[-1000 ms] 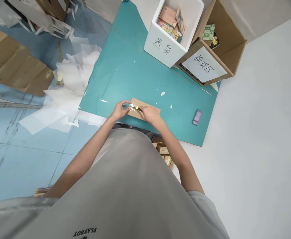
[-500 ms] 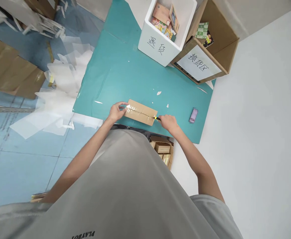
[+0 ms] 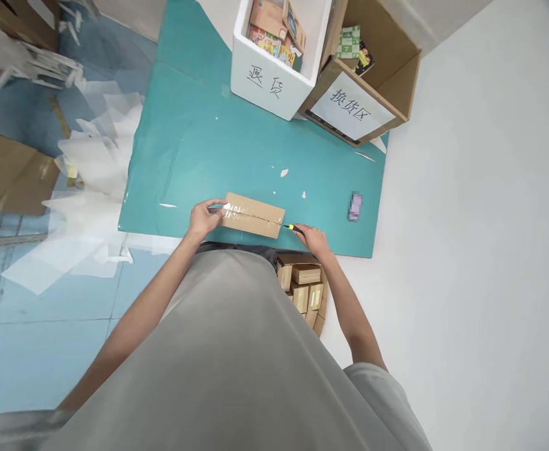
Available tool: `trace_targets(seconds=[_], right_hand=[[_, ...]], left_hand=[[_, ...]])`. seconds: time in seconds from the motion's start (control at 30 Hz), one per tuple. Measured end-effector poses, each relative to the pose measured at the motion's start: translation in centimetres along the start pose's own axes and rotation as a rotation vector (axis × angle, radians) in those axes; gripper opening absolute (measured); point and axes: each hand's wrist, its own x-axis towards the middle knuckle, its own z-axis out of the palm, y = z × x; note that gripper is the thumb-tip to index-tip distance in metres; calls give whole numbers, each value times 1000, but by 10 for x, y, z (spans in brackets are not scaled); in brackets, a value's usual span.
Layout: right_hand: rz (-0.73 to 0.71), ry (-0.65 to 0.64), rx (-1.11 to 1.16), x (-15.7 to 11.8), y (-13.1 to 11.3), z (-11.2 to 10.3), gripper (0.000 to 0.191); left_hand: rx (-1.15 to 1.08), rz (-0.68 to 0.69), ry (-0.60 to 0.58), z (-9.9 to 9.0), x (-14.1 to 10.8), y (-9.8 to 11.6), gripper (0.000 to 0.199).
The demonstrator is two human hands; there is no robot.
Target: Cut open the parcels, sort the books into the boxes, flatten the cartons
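Observation:
A small taped cardboard box [image 3: 252,216] lies flat near the front edge of the table, a seam running along its length under shiny clear tape. My left hand [image 3: 203,217] grips its left end, thumb and fingers at the corner. In my right hand [image 3: 314,239] is a utility knife [image 3: 295,228] with a black and yellow handle. The knife's tip points left at the box's right end, close to the seam; whether it touches the cardboard I cannot tell.
On the green table [image 3: 199,144] stand a white foam bin [image 3: 274,78] and a cardboard bin [image 3: 354,109], both holding small packages. A blurred purple object [image 3: 355,207] lies at right. Below the edge, an open carton [image 3: 321,322] holds several boxes. White sheets [image 3: 91,163] litter the floor.
The knife has moved slightly right, from over the box's right end to just beside it. My left hand keeps its hold on the box. The whole view has shifted.

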Motion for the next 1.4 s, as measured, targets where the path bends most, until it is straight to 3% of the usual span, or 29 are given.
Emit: trace_targets(seconds=[0.13,0.27,0.37,0.47,0.57,0.67,0.83,0.93,1.13,1.27,1.4], right_hand=[[-44,39,244,0,12,4,47],[-83,90,900,-2,7,19,59],[56,257,1286,7,-23,40,69],[238,291,1406,26,-70,60,66],[306,261,1470,39,-110,70,58],[327,329,1511,40,-122,66,55],[390,506,1489,21,-88,36,57],[361,542,1371,13,-64,22,58],[368,535,1316,7,-54,28,60],[367,549,1289,4,-58,29,58],[376,535,1022,-4,-61,12,55]], left_hand=[[-10,2,-19,-9,4,-4,50],[-33,-37,143,-34,13,-16,53],[-84,-78,253,-52,19,-25,51],[-100,-121,282,-61,22,-30,47],[-58,-124,235,-57,23,-32,45],[-32,-91,139,-37,24,-31,50],[-13,-7,-144,18,19,-17,77],[50,111,-260,36,14,0,83],[63,277,-281,38,15,45,49],[5,343,-277,43,27,77,52],[121,382,-269,47,39,91,41]])
